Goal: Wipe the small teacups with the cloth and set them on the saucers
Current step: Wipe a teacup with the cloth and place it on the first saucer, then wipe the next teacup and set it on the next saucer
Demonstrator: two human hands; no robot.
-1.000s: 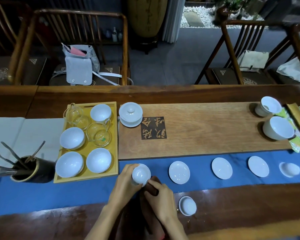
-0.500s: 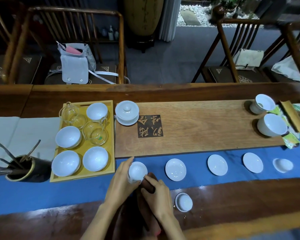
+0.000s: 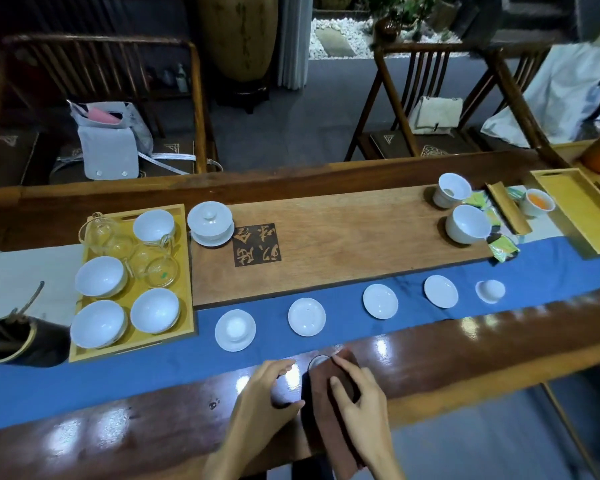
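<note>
A small white teacup [image 3: 235, 329] stands on the leftmost saucer [image 3: 222, 341] of a row on the blue runner. Three bare saucers [image 3: 307, 317] [image 3: 380, 301] [image 3: 441, 291] follow to the right, and the far right saucer [image 3: 489, 291] also bears a cup. My right hand [image 3: 357, 403] presses the brown cloth [image 3: 323, 393] over another small teacup [image 3: 317, 360] on the glossy wood near the table's front edge; only its rim shows. My left hand [image 3: 267, 400] rests beside the cloth with its fingers curved apart, holding nothing.
A yellow tray [image 3: 184, 271] with white bowls and glass pitchers sits at the left, next to a lidded gaiwan [image 3: 210, 223] on the wooden tea board [image 3: 343, 244]. Two white cups [image 3: 468, 223] stand at the board's right end. A dark utensil holder [image 3: 11, 341] is at far left.
The teacup that my left hand held now stands on the leftmost saucer. Both hands have drawn back to the other cup near the front edge, and the cloth now covers it.
</note>
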